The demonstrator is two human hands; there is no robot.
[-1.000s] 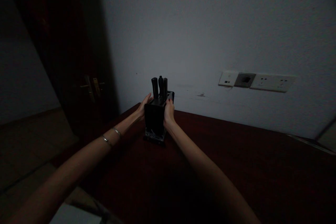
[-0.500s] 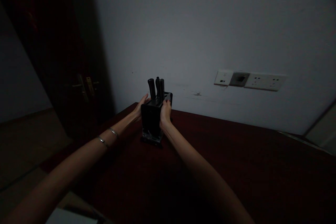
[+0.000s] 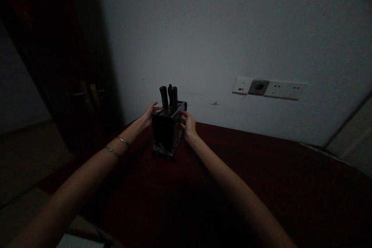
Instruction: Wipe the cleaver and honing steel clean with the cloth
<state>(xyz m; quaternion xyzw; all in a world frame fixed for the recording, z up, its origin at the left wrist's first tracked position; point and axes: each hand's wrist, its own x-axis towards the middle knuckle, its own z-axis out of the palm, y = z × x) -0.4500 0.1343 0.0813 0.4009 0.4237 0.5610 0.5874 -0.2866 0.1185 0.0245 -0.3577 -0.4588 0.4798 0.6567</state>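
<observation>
A black knife block (image 3: 167,133) stands on the dark red table (image 3: 261,186) near its far left corner. Three dark knife handles (image 3: 169,97) stick up from its top. My left hand (image 3: 151,109) is at the block's upper left edge, its fingers stretched out towards the handles. My right hand (image 3: 188,122) is beside the block's upper right side, with fingers spread and the fingertips at or just off its wall. Neither hand wraps around the block. Two thin bracelets (image 3: 116,145) circle my left wrist.
A pale wall rises right behind the block, with a row of sockets and switches (image 3: 269,88) on it to the right. A dark door with a metal handle (image 3: 85,95) stands at the left. The room is dim. Something pale (image 3: 78,242) lies at the bottom left.
Both hands gripped the block's sides before; now their fingers have loosened and spread. The block shows more of its right side, and the view has shifted a little to the right.
</observation>
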